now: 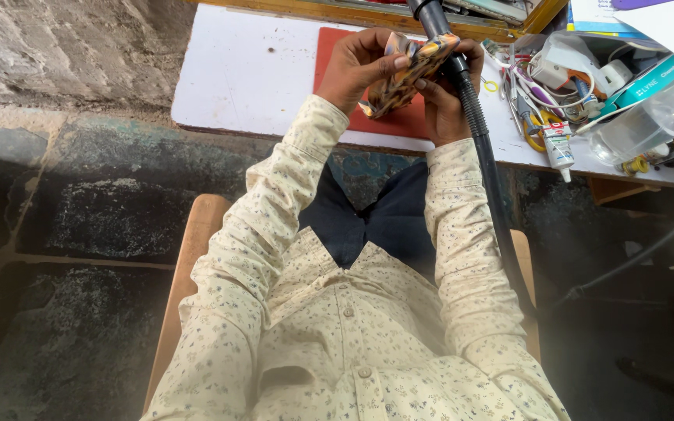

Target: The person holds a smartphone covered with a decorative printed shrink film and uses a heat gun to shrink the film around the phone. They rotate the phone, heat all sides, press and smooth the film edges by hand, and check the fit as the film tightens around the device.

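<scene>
Bottom of frame: cream floral shirt sleeves, dark trousers [368, 222], wooden stool [189, 265] under the seated person. Rough dark stone floor [79, 234] at left.

Centre top: left hand [356, 70] wrapped around patterned phone case [407, 70], thumb across its upper face, fingers curled behind. Firm pinch, not spread. Right hand [442, 101] cupped under the lower right edge of the same case, fingers pressed against it; exact finger closure partly hidden by the hose, but clearly gripping. Case held in the air just above red mat [352, 78], tilted, one end towards upper right.

Black flexible hose [481, 148] running from top centre down past the right wrist towards lower right; nozzle end [429, 14] right beside the case's upper end, looks touching, cannot tell for sure.

Handling judgement: case looks light, thin, slightly bendy shell with glossy printed surface, likely slippery. Best held by the long edges or corners, thumb on the face, no hard squeeze in the middle. Low break risk, print may scratch.

Farther: white tabletop [251, 78] under the mat. Upper right clutter: glue tube [559, 144], yellow-handled scissors [536, 129], tangled white cables [532, 74], clear plastic container [649, 121], teal box [649, 82]. Yellow wooden frame edge [298, 8] along top. Cracked grey wall [56, 47] at upper left.
</scene>
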Action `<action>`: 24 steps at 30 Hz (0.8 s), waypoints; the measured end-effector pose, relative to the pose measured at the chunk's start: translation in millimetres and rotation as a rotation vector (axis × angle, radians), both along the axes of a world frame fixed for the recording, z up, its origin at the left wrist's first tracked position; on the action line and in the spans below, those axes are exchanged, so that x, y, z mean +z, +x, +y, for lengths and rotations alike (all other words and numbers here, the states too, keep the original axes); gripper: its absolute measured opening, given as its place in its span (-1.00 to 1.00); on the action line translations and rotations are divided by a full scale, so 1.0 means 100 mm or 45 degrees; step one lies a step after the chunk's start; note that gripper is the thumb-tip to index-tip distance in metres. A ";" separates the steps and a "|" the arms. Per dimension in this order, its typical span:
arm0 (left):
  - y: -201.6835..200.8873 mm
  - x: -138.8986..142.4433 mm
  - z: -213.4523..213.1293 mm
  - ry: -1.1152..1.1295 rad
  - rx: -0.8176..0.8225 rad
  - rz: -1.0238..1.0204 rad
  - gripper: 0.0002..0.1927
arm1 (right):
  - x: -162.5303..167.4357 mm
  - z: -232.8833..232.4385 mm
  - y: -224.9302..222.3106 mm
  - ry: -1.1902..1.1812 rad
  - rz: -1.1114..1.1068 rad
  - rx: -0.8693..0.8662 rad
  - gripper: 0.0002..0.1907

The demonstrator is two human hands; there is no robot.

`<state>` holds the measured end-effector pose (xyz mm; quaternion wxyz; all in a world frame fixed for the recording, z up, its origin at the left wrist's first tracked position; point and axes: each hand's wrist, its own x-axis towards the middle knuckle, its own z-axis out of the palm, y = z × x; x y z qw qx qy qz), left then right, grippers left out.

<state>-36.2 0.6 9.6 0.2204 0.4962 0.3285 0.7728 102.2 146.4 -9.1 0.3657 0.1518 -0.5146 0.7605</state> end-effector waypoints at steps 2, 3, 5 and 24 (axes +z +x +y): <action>0.03 0.01 0.01 0.013 -0.005 -0.026 -0.84 | 0.00 0.01 -0.02 0.006 0.007 0.015 -0.30; 0.05 0.01 0.01 0.019 -0.008 -0.039 -0.83 | 0.00 0.01 -0.02 0.005 0.001 0.023 -0.30; 0.11 0.00 0.04 0.054 0.075 -0.117 -0.84 | 0.00 0.01 -0.03 0.004 -0.012 0.037 -0.30; 0.30 0.04 0.10 -0.073 0.708 0.201 -0.68 | -0.06 -0.01 -0.07 0.105 -0.084 -0.266 -0.61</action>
